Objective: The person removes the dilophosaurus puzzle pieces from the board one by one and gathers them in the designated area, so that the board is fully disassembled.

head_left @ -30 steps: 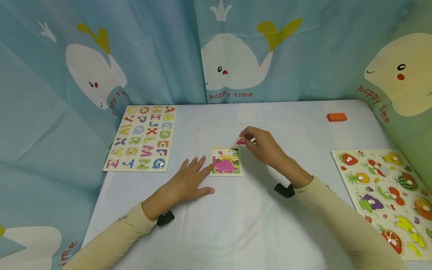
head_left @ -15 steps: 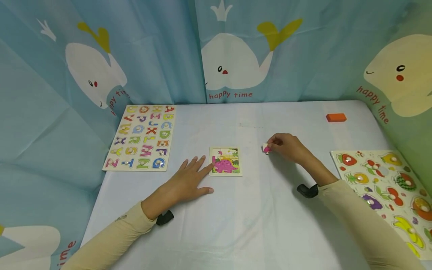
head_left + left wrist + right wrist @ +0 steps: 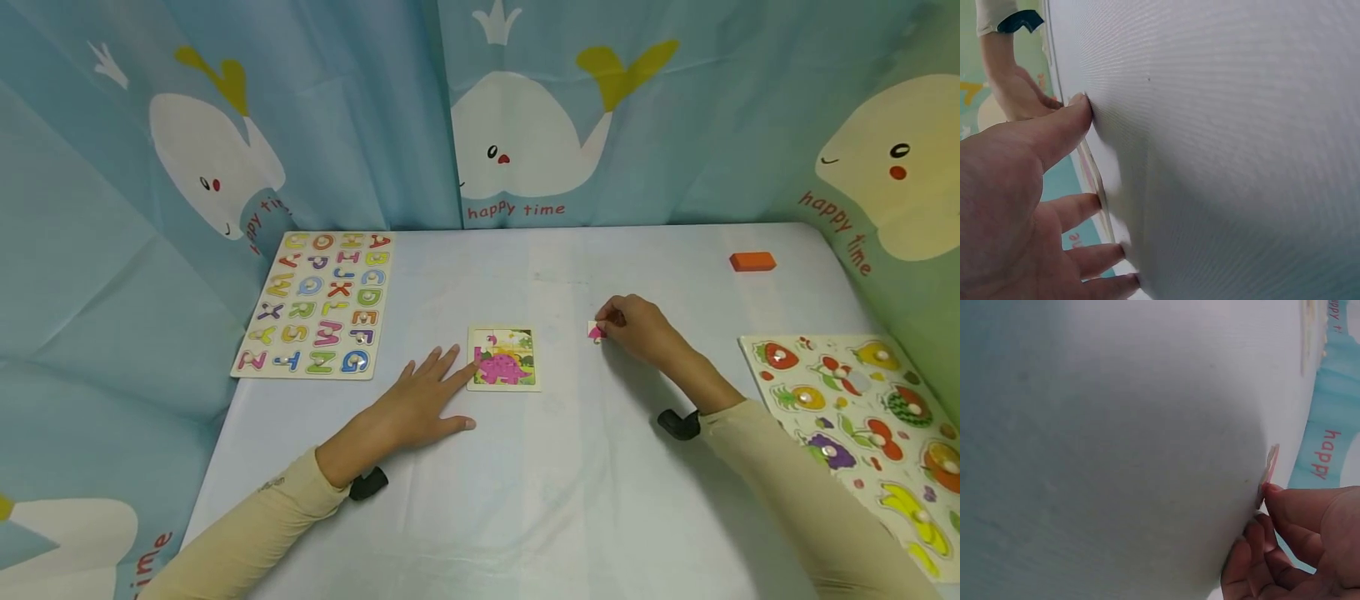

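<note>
A small square jigsaw puzzle (image 3: 504, 367) with a pink dinosaur picture in a pale frame lies mid-table. My left hand (image 3: 420, 404) is spread flat on the cloth, its index fingertip touching the puzzle's left edge; in the left wrist view the fingers of this hand (image 3: 1035, 187) are straight. To the right of the frame, my right hand (image 3: 637, 329) pinches a pink-and-white puzzle piece (image 3: 595, 331) between thumb and fingertips, at the table surface. The right wrist view shows the piece (image 3: 1272, 459) nearly edge-on, partly covered by the fingertips.
An alphabet peg board (image 3: 313, 308) lies at the back left. On the right is a fruit peg board (image 3: 806, 425), partly behind the right forearm. An orange block (image 3: 752, 262) sits at the back right. Whale-printed curtains (image 3: 360, 125) surround the white table.
My right hand has carried the puzzle piece rightward, from the frame's upper right corner to a spot apart from it; over the last half second it has barely moved. The left hand stays put.
</note>
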Available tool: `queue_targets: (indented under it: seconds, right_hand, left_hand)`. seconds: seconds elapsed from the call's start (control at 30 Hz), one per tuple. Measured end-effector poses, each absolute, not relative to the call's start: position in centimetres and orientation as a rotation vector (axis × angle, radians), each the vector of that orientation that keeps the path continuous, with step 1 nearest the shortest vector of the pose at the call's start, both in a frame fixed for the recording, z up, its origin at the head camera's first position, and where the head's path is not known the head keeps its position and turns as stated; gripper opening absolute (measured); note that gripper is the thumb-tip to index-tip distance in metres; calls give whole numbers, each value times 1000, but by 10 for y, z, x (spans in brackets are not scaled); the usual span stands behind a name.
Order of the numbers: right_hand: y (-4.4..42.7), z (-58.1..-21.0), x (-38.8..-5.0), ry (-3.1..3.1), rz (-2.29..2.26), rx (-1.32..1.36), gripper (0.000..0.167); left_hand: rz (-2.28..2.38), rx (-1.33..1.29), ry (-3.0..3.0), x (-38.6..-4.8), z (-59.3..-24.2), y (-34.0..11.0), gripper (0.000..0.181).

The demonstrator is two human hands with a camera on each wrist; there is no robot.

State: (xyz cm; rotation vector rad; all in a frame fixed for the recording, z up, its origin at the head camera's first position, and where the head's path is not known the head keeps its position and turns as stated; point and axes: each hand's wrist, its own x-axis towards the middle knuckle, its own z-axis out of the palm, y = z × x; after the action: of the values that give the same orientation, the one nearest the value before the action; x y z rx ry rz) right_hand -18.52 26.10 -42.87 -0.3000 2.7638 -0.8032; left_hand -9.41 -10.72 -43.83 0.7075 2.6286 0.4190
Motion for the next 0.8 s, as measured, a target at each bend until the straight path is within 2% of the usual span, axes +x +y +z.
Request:
queue_targets:
  seconds: [0.23, 0.47, 0.8]
  right_hand:
    - [260, -427, -185, 2772, -793, -309, 14]
    - [254, -419, -187, 2791, -809, -343, 24]
    - [198, -412, -188, 2785, -898, -480, 27]
  left_hand:
    - [425, 710, 2632, -94, -439, -107, 85]
    - [423, 718, 2636, -94, -439, -107, 86]
    - [434, 731, 2638, -93, -436, -107, 84]
